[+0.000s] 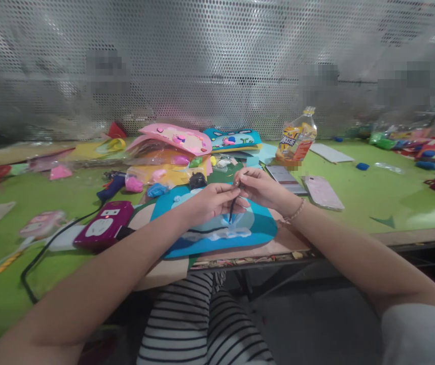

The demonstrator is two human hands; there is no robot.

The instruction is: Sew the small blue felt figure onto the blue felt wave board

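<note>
My left hand [213, 202] and my right hand [257, 186] meet above a blue foam sheet [179, 247]. Between their pinched fingertips is a thin black clay strand [232, 209], its lower end hanging towards the sheet. Pale blue and white clay shapes [236, 233] are pressed onto the sheet, with a dark line running along them. My forearms hide part of the sheet. Behind my left hand sits a lump of black clay [197, 180], with a blue clay lump [157, 190] and a pink one [134, 183] to its left.
A purple power bank [105, 225] with a black cable [50, 246] lies at the left. Decorated pink [172, 138] and teal [236, 139] foam pieces rest at the back. A bottle [297, 137], a grey phone [286, 179] and a pale phone case [324, 192] are to the right.
</note>
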